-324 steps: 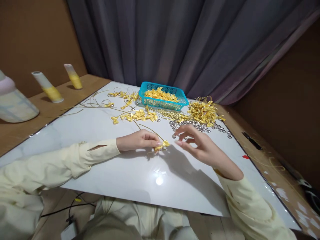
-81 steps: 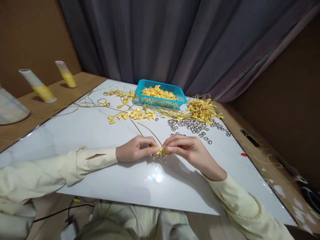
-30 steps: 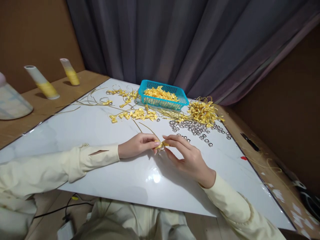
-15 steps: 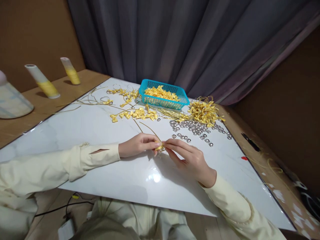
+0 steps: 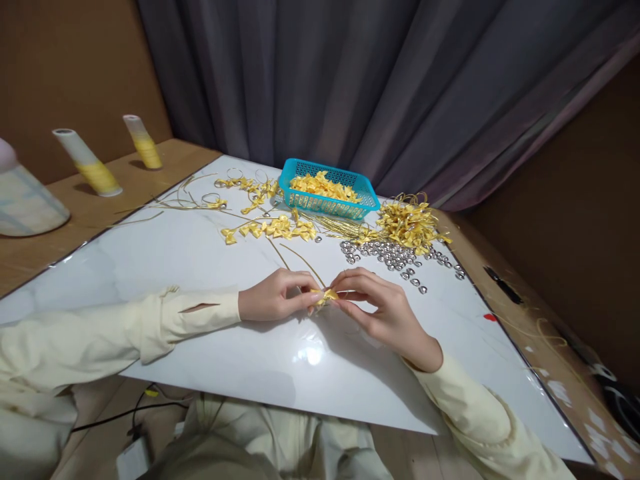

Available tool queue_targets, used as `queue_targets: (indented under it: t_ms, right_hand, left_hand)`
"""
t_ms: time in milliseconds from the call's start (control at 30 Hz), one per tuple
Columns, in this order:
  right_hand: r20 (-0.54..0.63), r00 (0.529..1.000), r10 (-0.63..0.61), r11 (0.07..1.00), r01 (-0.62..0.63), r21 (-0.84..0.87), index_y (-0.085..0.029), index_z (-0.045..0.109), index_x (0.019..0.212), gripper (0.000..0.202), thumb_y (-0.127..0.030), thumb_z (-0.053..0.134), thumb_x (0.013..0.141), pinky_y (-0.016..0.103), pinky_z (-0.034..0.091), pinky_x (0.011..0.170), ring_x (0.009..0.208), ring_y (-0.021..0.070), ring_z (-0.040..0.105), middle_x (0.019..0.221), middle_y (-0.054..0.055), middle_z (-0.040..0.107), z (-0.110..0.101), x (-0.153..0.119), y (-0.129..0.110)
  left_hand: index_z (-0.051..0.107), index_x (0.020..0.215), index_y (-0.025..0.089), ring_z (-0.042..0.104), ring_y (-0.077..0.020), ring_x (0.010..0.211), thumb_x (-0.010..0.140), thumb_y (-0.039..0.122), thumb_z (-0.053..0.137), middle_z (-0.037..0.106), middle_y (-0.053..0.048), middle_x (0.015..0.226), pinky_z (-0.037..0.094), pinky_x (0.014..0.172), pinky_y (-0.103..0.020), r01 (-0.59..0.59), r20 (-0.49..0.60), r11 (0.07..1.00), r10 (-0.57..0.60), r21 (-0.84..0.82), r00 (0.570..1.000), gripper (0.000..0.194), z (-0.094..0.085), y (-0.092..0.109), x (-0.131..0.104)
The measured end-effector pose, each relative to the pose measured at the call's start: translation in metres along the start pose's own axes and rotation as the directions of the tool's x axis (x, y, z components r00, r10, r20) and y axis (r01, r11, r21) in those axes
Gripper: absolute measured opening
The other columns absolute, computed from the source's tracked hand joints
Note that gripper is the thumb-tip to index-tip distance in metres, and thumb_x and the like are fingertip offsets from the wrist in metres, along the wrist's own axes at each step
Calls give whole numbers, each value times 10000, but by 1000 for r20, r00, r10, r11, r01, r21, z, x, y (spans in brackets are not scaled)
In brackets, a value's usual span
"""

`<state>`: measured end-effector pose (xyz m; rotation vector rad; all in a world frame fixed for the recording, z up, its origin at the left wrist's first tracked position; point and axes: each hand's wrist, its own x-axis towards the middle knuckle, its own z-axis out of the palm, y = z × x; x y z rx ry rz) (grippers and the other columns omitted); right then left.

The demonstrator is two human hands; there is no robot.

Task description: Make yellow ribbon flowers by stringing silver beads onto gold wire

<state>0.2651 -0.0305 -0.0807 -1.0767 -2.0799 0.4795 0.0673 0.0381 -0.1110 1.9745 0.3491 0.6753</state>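
Low over the white tabletop (image 5: 225,353), both hands meet at a small yellow ribbon bow (image 5: 327,295). My left hand (image 5: 277,293) pinches the bow's left side between thumb and fingers. From the right, the thumb and fingertips of my right hand (image 5: 385,310) close on its other side. A thin gold cord (image 5: 303,260) runs up and left from the bow across the table. Part of the bow is covered by fingertips, and any small piece under it is too small to make out.
A blue plastic basket (image 5: 367,203) of yellow bows stands at the back. Beside it lie a heap of corded bows (image 5: 407,223), loose bows (image 5: 280,228) and many silver beads (image 5: 390,255). Two yellow thread spools (image 5: 97,177) stand at left. A black pen-like tool (image 5: 503,285) lies at right.
My right hand has shifted slightly right and its fingers have re-gripped around the bow, which now shows more fully. My left hand keeps its pinch, almost in place.
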Motion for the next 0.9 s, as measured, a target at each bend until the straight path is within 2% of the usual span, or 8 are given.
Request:
queue_targets:
  t_ms: [167,367,500,633,767,900]
  right_hand:
    - [86,996,37,998,-42,55,-161,616,829,64,-177,557,848,213,565,614,769,114,582,852,63,609,-5,0,1]
    - [84,996,8,999,-11,31,-168,603,848,108,-186,500,870,198,532,533,759,119,557,882,72,574,-3,0,-3]
    - [87,996,8,1000,-10,26,-165,604,854,123,-182,485,877,195,528,526,742,117,555,874,73,573,-3,0,-3]
    - [139,989,54,997,-61,46,-171,609,865,80,-208,538,856,186,538,529,746,116,572,891,70,572,-4,0,-2]
    - [108,992,66,995,-73,66,-167,602,812,57,-217,584,834,165,523,514,730,109,561,837,53,567,-2,1,-2]
    - [103,990,100,989,-110,99,-167,600,780,95,-157,539,852,150,508,510,712,99,550,802,44,560,1,0,-2]
  left_hand:
    - [589,747,129,557,-123,699,895,225,450,606,-51,702,431,658,-227,-115,13,984,114,137,993,225,1,1,-1]
    - [564,752,146,520,-151,694,911,251,413,588,-67,691,428,682,-276,-221,-3,942,229,254,973,243,4,-1,-2]
    - [559,766,144,506,-157,696,916,244,397,590,-77,699,431,694,-294,-245,19,922,251,299,968,243,4,-2,-2]
    - [559,784,138,500,-153,697,915,211,398,590,-81,714,434,697,-296,-276,32,901,282,335,959,220,4,-2,-3]
    - [557,796,135,499,-155,702,917,196,394,580,-77,711,433,695,-292,-301,46,883,305,359,951,212,4,-2,-3]
    - [566,800,102,495,-160,719,926,171,380,574,-94,702,428,707,-292,-304,86,882,293,360,952,235,4,3,-4]
